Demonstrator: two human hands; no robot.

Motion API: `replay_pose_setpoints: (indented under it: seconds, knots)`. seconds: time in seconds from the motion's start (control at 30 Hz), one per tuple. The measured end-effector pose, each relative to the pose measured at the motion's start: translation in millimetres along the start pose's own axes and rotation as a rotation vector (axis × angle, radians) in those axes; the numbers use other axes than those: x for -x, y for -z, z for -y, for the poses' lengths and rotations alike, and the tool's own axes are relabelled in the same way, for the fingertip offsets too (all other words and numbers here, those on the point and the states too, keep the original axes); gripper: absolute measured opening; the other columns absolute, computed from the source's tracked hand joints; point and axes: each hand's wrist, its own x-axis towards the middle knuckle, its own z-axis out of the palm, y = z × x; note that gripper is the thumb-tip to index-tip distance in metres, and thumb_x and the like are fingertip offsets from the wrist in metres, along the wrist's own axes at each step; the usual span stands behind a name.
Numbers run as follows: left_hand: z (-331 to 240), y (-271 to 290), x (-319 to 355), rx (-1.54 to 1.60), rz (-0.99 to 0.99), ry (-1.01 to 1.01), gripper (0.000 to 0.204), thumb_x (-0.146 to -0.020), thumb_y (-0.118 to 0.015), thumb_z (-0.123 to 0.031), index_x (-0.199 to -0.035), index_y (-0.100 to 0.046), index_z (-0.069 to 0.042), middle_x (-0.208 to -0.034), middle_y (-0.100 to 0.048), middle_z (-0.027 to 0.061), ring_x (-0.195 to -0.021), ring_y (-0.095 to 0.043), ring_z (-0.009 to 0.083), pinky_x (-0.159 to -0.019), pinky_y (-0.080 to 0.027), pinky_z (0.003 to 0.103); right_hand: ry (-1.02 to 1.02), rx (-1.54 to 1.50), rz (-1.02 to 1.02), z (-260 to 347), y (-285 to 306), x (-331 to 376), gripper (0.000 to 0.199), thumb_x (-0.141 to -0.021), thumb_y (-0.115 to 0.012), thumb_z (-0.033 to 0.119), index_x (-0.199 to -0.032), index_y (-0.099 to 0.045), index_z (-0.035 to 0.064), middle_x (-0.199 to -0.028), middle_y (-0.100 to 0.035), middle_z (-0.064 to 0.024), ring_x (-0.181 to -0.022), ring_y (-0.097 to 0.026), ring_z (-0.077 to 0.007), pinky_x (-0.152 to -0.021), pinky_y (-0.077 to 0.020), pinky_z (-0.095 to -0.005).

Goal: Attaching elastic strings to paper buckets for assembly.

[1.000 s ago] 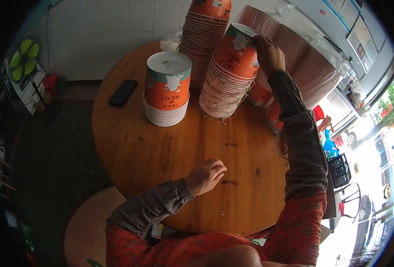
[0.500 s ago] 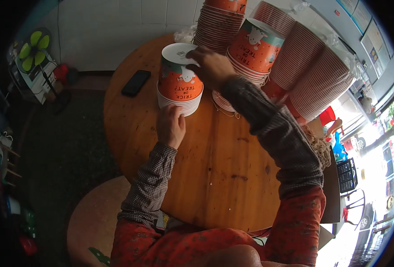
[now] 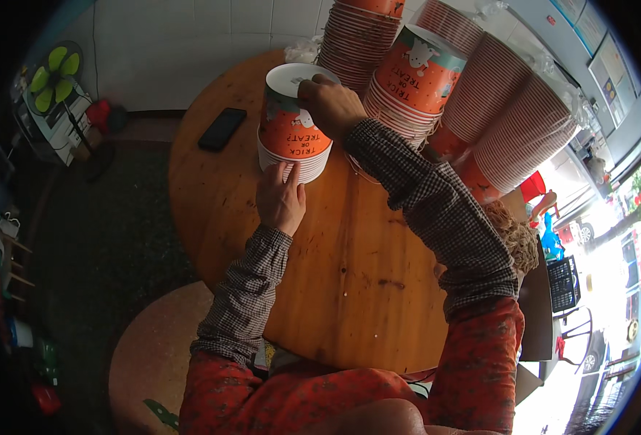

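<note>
A person at a round wooden table (image 3: 349, 290) works on a short stack of orange paper cups (image 3: 293, 134), upside down with the white base uppermost, standing toward the table's far side. The right hand (image 3: 333, 104) rests over the top cup, fingers curled down over the rim of its white base and gripping it. The left hand (image 3: 280, 197) lies just in front of the stack, its fingers extended and pressed against the lower white rims rather than closed around them. To the right of the stack, a taller leaning stack of cups (image 3: 407, 80) rises, with long plastic-wrapped cup sleeves (image 3: 516, 123) beyond it. To the left of the stack, a black phone (image 3: 222, 128) lies flat on the table
</note>
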Motion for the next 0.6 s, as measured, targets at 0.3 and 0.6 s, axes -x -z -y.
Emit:
replay_pose_setpoints:
  seconds: [0.3,0.6]
  knots:
    - [-7.1,5.3,-9.1,-0.106,-0.021,0.041,0.044,-0.077,-0.068,-0.016,-0.119,-0.056,-0.008,-0.121,-0.048,0.0136,-0.113,-0.046,0.0325,-0.086,-0.043,0.045,0.012,-0.036,0.014,-3.3,-0.7,-8.6,0.012,-0.082,-0.056,0.007,-0.092,-0.062,0.0046,-0.096,-0.062,-0.0185,-0.087,-0.064,-0.037,-0.075,-0.0522,-0.0449]
    - [-6.5,1.1,-8.8,-0.112,-0.108,0.0,0.043,-0.076,-0.069,-0.013,-0.117,-0.058,-0.011,-0.119,-0.052,0.0105,-0.11,-0.05,0.0328,-0.089,-0.045,0.046,-0.035,-0.08,-0.051,-5.2,11.9,-24.6,0.015,-0.08,-0.059,0.012,-0.087,-0.068,0.0031,-0.086,-0.067,-0.0207,-0.082,-0.066,-0.0384,-0.073,-0.0535,-0.0454]
